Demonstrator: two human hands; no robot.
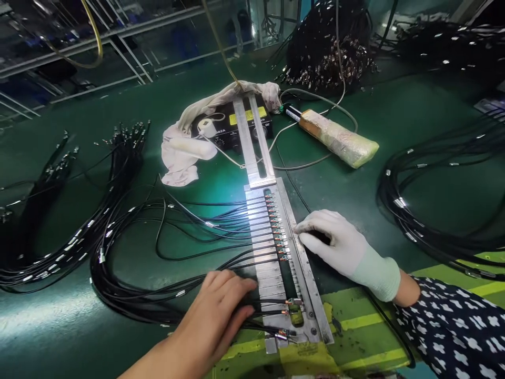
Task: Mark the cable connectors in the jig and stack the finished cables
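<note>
A slotted metal fixture (268, 279) runs lengthwise in front of me, with black cables (232, 226) laid side by side across its grooves. Their stripped, coppery ends with small metal connectors (278, 226) lie over the slot. Several are grouped toward the far end, and a few sit at the near end. My left hand (221, 310), bare, is closed around black cables at the fixture's left edge; its fingers partly hide them. In a white glove, my right hand (339, 242) has thumb and forefinger brought together on the right-hand rail (305, 273) of the fixture.
Beyond the fixture, a black control box (221, 134) lies under a draped cloth (221, 100). Right of it rests a wrapped handle tool (335, 137) with a cord. Bundled cables lie at left (114, 173) and right (406, 210), with a large pile (327, 47) behind.
</note>
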